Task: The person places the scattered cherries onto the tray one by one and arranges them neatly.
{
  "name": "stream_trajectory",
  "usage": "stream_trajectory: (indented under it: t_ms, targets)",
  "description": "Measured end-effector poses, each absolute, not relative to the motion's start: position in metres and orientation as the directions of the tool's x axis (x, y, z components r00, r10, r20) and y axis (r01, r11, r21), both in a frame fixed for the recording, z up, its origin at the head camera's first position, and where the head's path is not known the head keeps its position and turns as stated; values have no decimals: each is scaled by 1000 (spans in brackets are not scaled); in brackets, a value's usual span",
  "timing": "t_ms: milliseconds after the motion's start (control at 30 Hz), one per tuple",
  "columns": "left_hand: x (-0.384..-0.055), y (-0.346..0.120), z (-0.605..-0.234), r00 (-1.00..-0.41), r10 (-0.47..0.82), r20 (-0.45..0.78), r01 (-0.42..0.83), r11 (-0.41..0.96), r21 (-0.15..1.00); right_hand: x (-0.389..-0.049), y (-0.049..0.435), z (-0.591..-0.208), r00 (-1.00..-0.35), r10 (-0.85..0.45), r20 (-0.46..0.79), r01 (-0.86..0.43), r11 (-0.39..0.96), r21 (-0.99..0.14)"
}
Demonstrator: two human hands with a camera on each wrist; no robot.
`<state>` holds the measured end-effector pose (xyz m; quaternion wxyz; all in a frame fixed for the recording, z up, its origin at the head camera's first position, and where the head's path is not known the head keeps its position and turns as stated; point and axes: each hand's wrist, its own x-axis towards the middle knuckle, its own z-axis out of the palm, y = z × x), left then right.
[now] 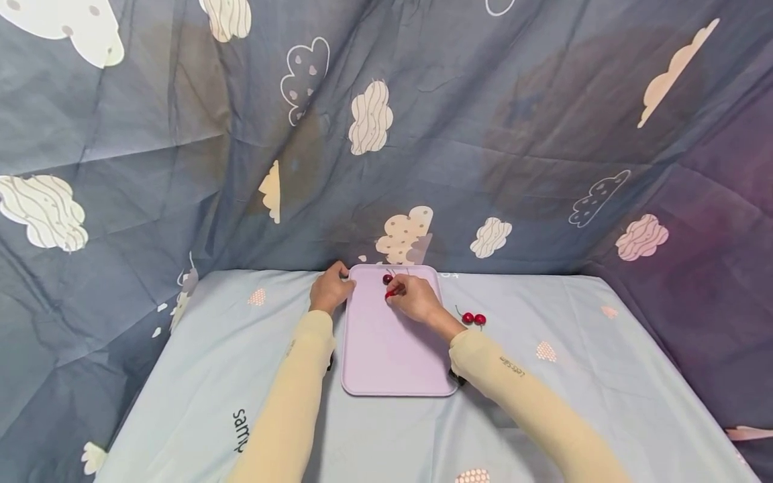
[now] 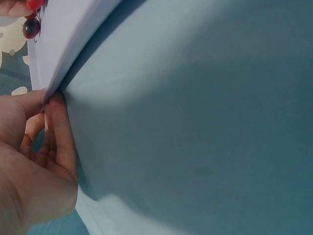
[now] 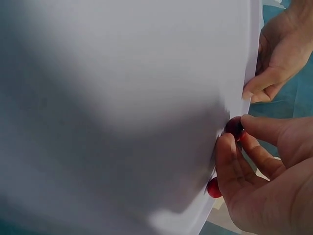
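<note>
Setting a red cherry [image 1: 389,294] down on the tray [image 1: 392,362] seems the step in hand; the next move likely calls for gentle release. The right hand [image 1: 418,300] pinches it between thumb and fingers, a darker cherry [image 1: 387,278] just beyond their tips; the left hand [image 1: 330,290] grips the tray's edge (presumably steadying it).

the cherries [image 1: 468,318] look glossy and smooth, the tray [image 1: 392,365] smooth matt plastic, the sheet [image 1: 543,402] and backdrop [image 1: 447,134] matt cloth.

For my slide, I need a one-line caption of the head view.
Left hand gripping a lilac tray, right hand pinching a red cherry over it, two cherries on the cloth beside it.
</note>
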<state>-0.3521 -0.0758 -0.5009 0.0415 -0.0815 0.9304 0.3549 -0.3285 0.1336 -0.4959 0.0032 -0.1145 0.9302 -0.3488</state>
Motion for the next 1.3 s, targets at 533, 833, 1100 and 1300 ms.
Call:
stream_trajectory:
  t_ms: [533,833,1100,1300]
  targets:
    - [-357,-71,-504,-986,-103,-134,-167,723,671,-311,151,-486,-965,-252,78,-243,737,-630]
    - [-360,-68,-507,-984,-95,-150,-172,725,667,-265,183,-453,-976,-217,30,-188,761,-621]
    - [-355,-82,-507,-982,-119,-145,-185,746,640,-236,225,-443,-989,-143,-26,-82,701,-708]
    - [-357,-79,-504,-984,-107,-145,-176,741,648,-214,264,-449,-994,-107,-39,-47,702,-711]
